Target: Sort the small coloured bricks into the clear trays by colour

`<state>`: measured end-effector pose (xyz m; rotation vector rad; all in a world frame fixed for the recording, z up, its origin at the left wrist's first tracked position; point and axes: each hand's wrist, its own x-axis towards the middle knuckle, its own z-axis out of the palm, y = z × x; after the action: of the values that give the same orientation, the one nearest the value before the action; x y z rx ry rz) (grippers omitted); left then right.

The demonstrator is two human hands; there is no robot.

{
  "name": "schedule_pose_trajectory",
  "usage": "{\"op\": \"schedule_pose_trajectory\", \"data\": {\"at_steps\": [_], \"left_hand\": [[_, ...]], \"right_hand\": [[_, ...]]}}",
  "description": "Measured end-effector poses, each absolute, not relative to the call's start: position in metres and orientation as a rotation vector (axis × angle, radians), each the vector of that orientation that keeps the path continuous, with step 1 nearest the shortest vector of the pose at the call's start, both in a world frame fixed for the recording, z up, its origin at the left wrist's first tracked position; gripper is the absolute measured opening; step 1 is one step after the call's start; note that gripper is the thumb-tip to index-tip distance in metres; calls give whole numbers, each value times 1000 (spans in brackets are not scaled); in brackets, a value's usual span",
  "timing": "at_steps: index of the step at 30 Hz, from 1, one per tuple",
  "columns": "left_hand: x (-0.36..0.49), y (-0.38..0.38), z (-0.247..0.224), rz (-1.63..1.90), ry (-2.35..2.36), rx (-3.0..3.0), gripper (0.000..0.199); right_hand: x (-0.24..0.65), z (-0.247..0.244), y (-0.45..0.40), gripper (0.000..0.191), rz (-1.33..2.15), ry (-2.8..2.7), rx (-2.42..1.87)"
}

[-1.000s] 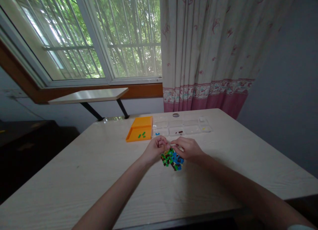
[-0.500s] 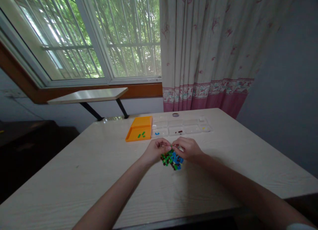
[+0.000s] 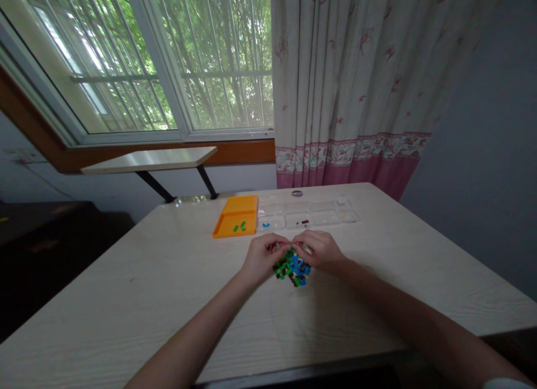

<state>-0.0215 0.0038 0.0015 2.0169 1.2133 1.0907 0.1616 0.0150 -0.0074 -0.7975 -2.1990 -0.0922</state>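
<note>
A cluster of small green, blue and dark brown blocks (image 3: pixel 296 268) is between and just below my hands, over the middle of the table. My left hand (image 3: pixel 265 256) pinches at its top edge from the left, thumb and fingertips pressed together. From the right, my right hand (image 3: pixel 319 250) meets it with its fingers closed on the same spot. A small green bit shows where the fingertips come together. The fingers partly cover the top of the cluster.
Behind my hands, an open orange case (image 3: pixel 235 228) holds several green pieces. Beside it, a clear compartment tray (image 3: pixel 323 217) holds a few blue, brown and yellow pieces. A small dark round sticker (image 3: pixel 297 193) lies near the table's (image 3: pixel 201 299) back edge.
The fingertips of both hands have moved slightly up and closer together at the top of the cluster. The view has shifted a little.
</note>
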Motion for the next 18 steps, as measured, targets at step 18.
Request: {"op": "schedule_pose_trajectory", "data": {"at_steps": [18], "left_hand": [[-26, -1, 11, 1216, 1193, 2174, 17]], "right_hand": [[166, -1, 15, 16, 149, -2246, -832]]}}
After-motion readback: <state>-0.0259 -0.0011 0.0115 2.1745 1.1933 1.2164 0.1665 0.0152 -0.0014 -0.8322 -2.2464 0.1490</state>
